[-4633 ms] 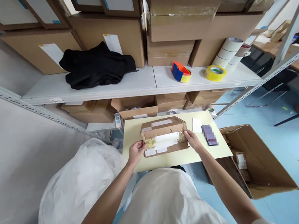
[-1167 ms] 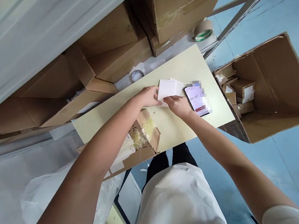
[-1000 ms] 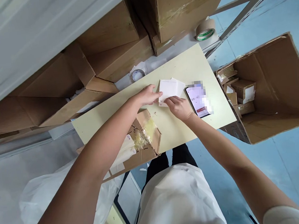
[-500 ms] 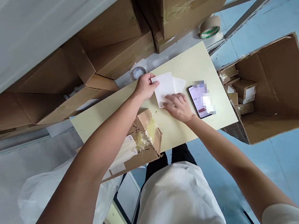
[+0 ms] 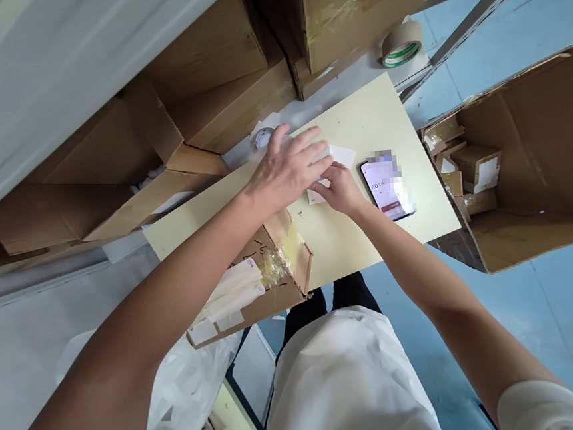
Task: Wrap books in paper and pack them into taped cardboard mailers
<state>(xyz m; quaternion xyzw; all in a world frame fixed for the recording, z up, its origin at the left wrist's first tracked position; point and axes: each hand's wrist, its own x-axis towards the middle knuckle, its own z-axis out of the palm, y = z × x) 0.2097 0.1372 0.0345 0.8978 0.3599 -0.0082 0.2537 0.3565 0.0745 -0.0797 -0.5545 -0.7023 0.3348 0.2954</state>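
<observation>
My left hand (image 5: 290,168) is open, its fingers spread above a white card (image 5: 316,197) and hiding most of it. My right hand (image 5: 342,189) is closed on the card's right side, thumb and fingers together at its edge. A second white card (image 5: 343,156) lies flat on the pale tabletop (image 5: 372,114), partly under the first. Just right of my right hand, a phone (image 5: 387,189) showing a timer rests on the table.
An open carton (image 5: 261,304) with white packets stands at the table's near left. Behind the table are large cardboard boxes (image 5: 237,105) and a clear tape roll (image 5: 263,137). A brown tape roll (image 5: 402,44) sits at the back right. A big box (image 5: 536,153) holding small cartons is on the right.
My left hand has let go of the card's upper left corner and spread its fingers over it. My right hand has shifted slightly up and closed on the card's edge.
</observation>
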